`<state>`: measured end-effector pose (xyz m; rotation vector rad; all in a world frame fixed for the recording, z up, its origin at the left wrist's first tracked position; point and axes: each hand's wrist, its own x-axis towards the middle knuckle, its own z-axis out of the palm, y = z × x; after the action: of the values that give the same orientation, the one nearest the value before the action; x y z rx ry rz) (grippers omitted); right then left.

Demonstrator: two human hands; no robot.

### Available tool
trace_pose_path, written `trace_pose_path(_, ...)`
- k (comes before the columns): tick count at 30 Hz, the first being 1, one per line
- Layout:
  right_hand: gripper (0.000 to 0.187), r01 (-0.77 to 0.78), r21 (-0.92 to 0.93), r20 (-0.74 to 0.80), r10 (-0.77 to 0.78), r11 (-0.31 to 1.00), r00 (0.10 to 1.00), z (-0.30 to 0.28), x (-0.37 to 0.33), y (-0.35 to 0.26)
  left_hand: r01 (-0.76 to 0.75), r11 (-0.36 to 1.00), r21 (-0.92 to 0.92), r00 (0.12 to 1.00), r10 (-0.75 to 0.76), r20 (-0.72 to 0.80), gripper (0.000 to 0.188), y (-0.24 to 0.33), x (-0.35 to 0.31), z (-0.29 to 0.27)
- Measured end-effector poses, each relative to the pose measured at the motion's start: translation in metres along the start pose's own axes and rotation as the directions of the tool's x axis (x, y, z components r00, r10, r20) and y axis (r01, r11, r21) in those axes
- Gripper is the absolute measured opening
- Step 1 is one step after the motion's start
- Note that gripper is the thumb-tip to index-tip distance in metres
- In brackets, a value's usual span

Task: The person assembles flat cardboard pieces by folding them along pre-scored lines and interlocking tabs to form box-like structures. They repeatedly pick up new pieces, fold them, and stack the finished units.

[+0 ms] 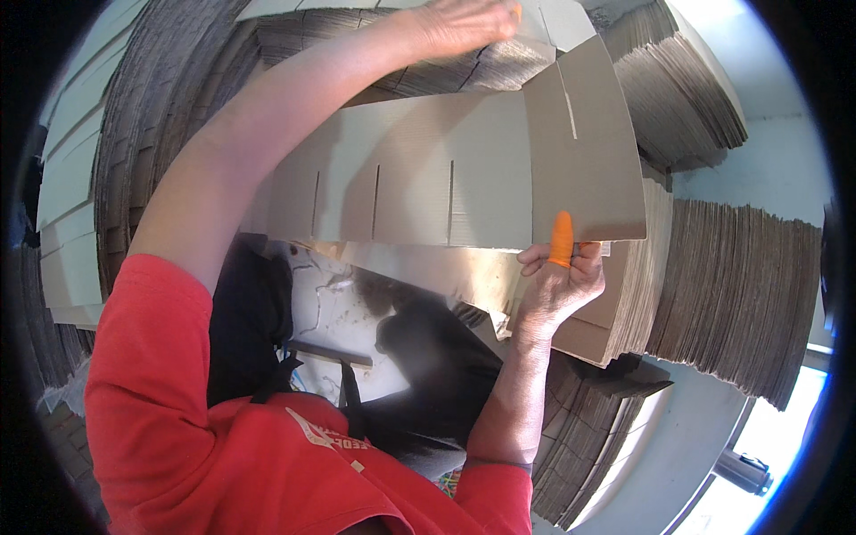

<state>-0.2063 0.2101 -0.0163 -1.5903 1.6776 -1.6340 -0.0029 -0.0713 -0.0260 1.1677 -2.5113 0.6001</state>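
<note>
A slotted cardboard sheet [419,169] is held out in front of me, with several slits cut in from its near edge. Its right end panel [593,152] is bent up at a crease. My right hand [571,281] pinches the near edge of that panel, an orange finger cot on the finger that lies over its face. Across the sheet reaches my left arm, casting a shadow on it. My left hand [468,27] is at the far side, beside the pale cardboard [566,22]. Its fingers look curled, one with an orange cot, and what they hold is hidden.
Tall stacks of flat cardboard stand at the left [152,116], the far right [682,85] and the right [727,294]. Another cardboard stack [593,428] lies by my right forearm. A dark cylinder [743,473] is at the lower right.
</note>
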Motion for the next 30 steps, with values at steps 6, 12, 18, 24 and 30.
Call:
trace_pose_path(6, 0.030, -0.027, 0.069, 0.037, 0.025, 0.997, 0.999, -0.003, -0.001, -0.001, -0.090, 0.991, 0.102, 0.986, 0.103, -0.131, 0.022, 0.046, -0.017, -0.051)
trace_pose_path(12, 0.023, 0.031, -0.157, 0.034, -0.026, 0.987, 0.999, -0.003, -0.001, 0.002, -0.188, 0.982, -0.002, 0.943, 0.180, -0.280, 0.018, 0.071, -0.039, -0.067)
trace_pose_path(18, 0.066, 0.035, -0.390, -0.043, -0.056, 0.920, 0.997, 0.002, -0.002, -0.009, -0.149, 0.986, 0.067, 0.966, 0.160, -0.202, 0.020, 0.102, -0.058, -0.102)
trace_pose_path(24, 0.064, 0.130, -0.471, 0.027, -0.133, 0.873, 0.991, 0.002, -0.009, -0.021, -0.115, 0.993, 0.030, 0.986, 0.118, -0.119, 0.017, 0.106, -0.057, -0.113)
trace_pose_path(30, 0.064, 0.115, -0.495, 0.024, -0.119, 0.861, 0.993, -0.006, -0.005, -0.032, -0.233, 0.957, -0.173, 0.967, 0.210, -0.142, 0.014, 0.104, -0.071, -0.132)
